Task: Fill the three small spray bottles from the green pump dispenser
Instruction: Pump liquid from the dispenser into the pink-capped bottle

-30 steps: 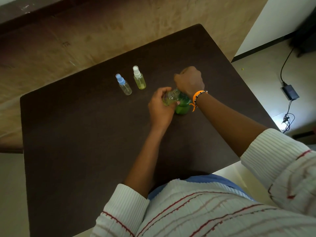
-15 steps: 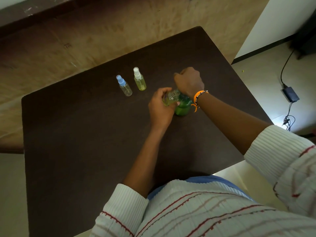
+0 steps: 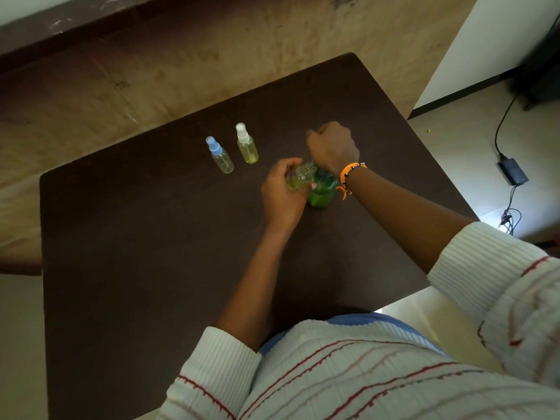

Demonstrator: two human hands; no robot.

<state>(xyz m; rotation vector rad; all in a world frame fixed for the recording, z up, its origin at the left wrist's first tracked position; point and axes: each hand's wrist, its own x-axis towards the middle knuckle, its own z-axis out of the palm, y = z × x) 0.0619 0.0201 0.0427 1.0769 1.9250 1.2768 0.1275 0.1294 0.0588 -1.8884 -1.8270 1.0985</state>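
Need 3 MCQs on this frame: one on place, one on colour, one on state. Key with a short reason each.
1. Where does the small clear spray bottle with the blue cap stand?
A. left of the white-capped bottle
B. right of the green dispenser
C. on the floor

2. What colour is the band on the right wrist?
A. blue
B. orange
C. white

3. What state is the bottle in the left hand in?
A. capped, upright on the table
B. uncapped, tilted, held by the dispenser
C. lying flat on the table

Key: 1 A, it stands just left of the small yellowish spray bottle with the white cap. 2 B, the orange wristband shows. 3 B, the small clear uncapped bottle leans its open neck toward the green pump dispenser, under the right hand.
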